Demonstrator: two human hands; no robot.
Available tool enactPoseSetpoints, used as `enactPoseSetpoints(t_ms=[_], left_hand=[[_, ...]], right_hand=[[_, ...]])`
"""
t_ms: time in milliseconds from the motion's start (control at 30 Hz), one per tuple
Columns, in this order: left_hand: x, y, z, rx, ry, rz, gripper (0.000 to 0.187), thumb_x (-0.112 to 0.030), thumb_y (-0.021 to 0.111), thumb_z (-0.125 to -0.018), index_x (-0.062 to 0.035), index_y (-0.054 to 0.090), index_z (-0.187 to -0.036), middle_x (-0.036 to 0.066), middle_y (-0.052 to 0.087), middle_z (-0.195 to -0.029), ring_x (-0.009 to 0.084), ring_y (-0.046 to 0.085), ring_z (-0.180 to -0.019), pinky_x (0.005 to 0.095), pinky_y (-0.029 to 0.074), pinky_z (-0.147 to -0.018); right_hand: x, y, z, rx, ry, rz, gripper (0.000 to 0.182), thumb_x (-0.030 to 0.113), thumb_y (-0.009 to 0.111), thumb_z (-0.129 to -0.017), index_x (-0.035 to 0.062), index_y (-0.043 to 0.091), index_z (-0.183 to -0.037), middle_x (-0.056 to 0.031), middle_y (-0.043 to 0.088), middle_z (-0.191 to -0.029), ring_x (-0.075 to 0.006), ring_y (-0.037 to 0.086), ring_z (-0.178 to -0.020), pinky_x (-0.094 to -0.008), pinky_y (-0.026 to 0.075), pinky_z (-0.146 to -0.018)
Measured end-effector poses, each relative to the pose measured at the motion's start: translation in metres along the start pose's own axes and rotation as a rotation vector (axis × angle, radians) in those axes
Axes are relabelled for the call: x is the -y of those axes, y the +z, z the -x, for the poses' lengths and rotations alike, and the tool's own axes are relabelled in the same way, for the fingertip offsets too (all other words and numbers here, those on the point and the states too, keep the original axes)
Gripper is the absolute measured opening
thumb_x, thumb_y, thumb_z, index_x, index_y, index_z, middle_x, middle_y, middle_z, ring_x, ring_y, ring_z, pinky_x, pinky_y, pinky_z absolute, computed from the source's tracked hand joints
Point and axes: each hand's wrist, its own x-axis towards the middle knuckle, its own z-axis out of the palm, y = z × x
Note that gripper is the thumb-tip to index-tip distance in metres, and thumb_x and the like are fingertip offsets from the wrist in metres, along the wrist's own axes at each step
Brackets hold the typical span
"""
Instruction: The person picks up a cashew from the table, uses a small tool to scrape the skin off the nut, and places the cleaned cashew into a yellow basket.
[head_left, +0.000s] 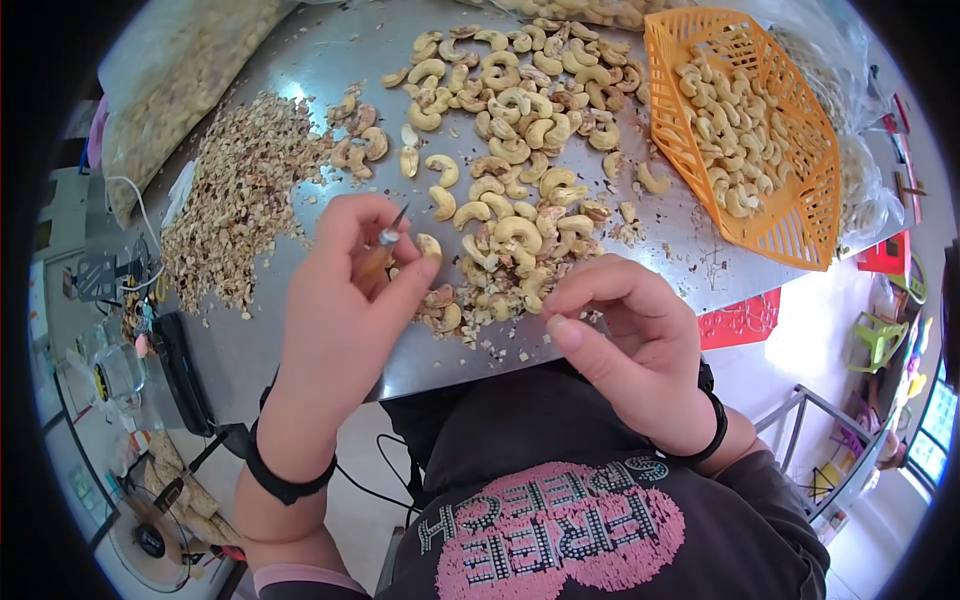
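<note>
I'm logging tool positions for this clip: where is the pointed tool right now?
In the head view, left of centre, the pointed tool is gripped in the left hand, between the crumbly heap and the cashew pile.

Left hand [350, 275]: above the desk [250, 350], inward of its near edge; fingers curled inward in a closed grip
Left thumb [395, 300]: slanting forward and to the right; tip ahead of the palm
Left wrist [305, 435]: level with the near edge; forearm [290, 525] slanting up from the body's left side
Right hand [640, 340]: at the near edge, lower than the left; fingers loosely bent, pointing left
Right thumb [595, 355]: nail upward; tip close to the forefinger's, contact unclear
Right wrist [690, 420]: near the torso; forearm angling in from the right
</note>
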Motion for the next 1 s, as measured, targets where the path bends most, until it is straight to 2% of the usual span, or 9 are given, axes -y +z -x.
enactPoseSetpoints(t_ms=[33,167,333,467,533,600,733,867,1000], left_hand=[[-0.007,-0.001,0.002,0.037,-0.079,0.210,0.027,0.000,0.059,-0.072,-0.0048,0.043,-0.093,0.004,0.052,-0.079,0.0036,0.047,-0.057,0.0173,0.036,-0.050],[-0.016,0.003,0.016,0.095,-0.077,0.327,0.029,0.002,0.060,-0.072,-0.0047,0.042,-0.094,0.001,0.050,-0.078,-0.0026,0.038,-0.054,0.0117,0.030,-0.047],[-0.015,0.011,0.026,0.269,-0.028,0.496,0.027,0.000,0.059,-0.074,-0.0029,0.042,-0.094,0.002,0.049,-0.080,-0.0009,0.041,-0.054,0.0116,0.033,-0.048],[-0.021,0.010,0.027,0.259,-0.067,0.549,0.023,-0.002,0.055,-0.078,-0.0017,0.042,-0.097,0.004,0.049,-0.084,0.0025,0.047,-0.062,0.0139,0.038,-0.054],[-0.022,0.011,0.026,0.269,0.023,0.535,0.025,-0.015,0.050,-0.082,-0.0035,0.041,-0.102,0.004,0.050,-0.077,0.0054,0.044,-0.060,0.0152,0.033,-0.051],[-0.022,0.011,0.029,0.276,0.017,0.536,0.028,-0.016,0.047,-0.083,-0.0026,0.038,-0.107,0.005,0.051,-0.077,0.0054,0.044,-0.059,0.0150,0.033,-0.050],[-0.017,0.010,0.034,0.377,0.047,0.441,0.038,-0.014,0.043,-0.085,-0.0004,0.030,-0.118,0.008,0.054,-0.082,0.0059,0.045,-0.058,0.0146,0.033,-0.049],[-0.017,0.010,0.034,0.397,0.060,0.454,0.041,-0.014,0.043,-0.085,0.0000,0.028,-0.121,0.010,0.056,-0.087,0.0071,0.049,-0.062,0.0143,0.033,-0.048],[-0.017,0.007,0.034,0.430,0.061,0.389,0.039,-0.010,0.044,-0.084,0.0007,0.031,-0.119,0.010,0.056,-0.088,0.0109,0.053,-0.070,0.0177,0.039,-0.058]], right_hand=[[-0.001,0.001,0.000,-0.004,0.001,0.001,0.014,0.000,0.058,-0.074,0.0004,0.055,-0.088,-0.0045,0.055,-0.085,-0.0103,0.053,-0.076,-0.0215,0.041,-0.068],[-0.001,0.010,-0.001,0.084,0.074,-0.067,0.022,0.003,0.058,-0.076,0.0001,0.051,-0.097,-0.0050,0.054,-0.086,-0.0099,0.053,-0.075,-0.0218,0.042,-0.068],[-0.001,0.019,0.002,0.083,0.177,-0.306,0.029,0.005,0.055,-0.079,-0.0001,0.045,-0.106,-0.0049,0.053,-0.089,-0.0089,0.052,-0.077,-0.0216,0.042,-0.069],[0.001,0.014,0.001,0.088,0.282,-0.448,0.026,0.003,0.052,-0.081,-0.0010,0.044,-0.106,-0.0046,0.053,-0.091,-0.0096,0.052,-0.081,-0.0219,0.042,-0.071],[0.002,0.011,0.000,0.092,0.298,-0.488,0.026,0.002,0.051,-0.081,-0.0012,0.044,-0.106,-0.0049,0.053,-0.091,-0.0101,0.052,-0.082,-0.0221,0.042,-0.072],[0.006,0.009,-0.003,0.098,0.376,-0.597,0.023,0.002,0.051,-0.081,-0.0014,0.044,-0.103,-0.0065,0.054,-0.091,-0.0109,0.052,-0.083,-0.0230,0.043,-0.073],[-0.001,0.010,-0.003,0.072,0.316,-0.717,0.021,0.002,0.050,-0.082,-0.0010,0.045,-0.102,-0.0081,0.055,-0.090,-0.0125,0.053,-0.082,-0.0243,0.043,-0.072],[-0.004,0.009,-0.003,0.139,0.327,-0.790,0.021,0.003,0.050,-0.082,-0.0010,0.045,-0.101,-0.0088,0.055,-0.089,-0.0151,0.055,-0.078,-0.0257,0.044,-0.071],[-0.003,0.011,-0.002,0.126,0.358,-0.848,0.021,0.004,0.051,-0.082,-0.0018,0.046,-0.102,-0.0090,0.055,-0.090,-0.0161,0.056,-0.077,-0.0255,0.044,-0.072]])
